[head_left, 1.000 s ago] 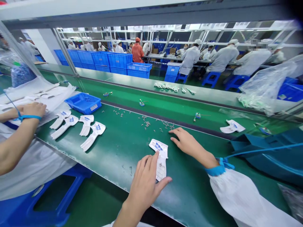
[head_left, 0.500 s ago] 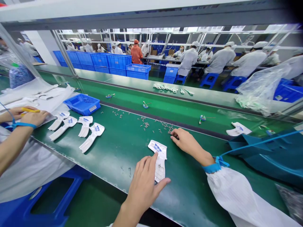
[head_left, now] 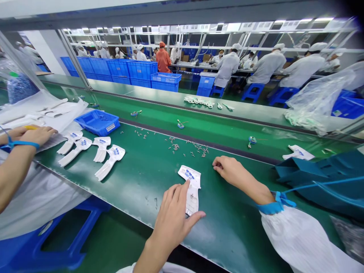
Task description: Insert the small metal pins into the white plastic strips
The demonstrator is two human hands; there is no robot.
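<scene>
Over a green assembly belt (head_left: 233,231), a worker's left hand (head_left: 173,220) is lying flat across a white printed piece (head_left: 189,176).
Beside it, the right hand (head_left: 233,170) is resting apart, fingers loosely curled, near scattered metal parts (head_left: 176,146).

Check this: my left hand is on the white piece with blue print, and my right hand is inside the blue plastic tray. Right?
No: the head view shows your right hand on the green conveyor belt, near the scattered small metal parts, not inside the blue plastic tray. Your left hand is indeed on the white piece with blue print.
</scene>
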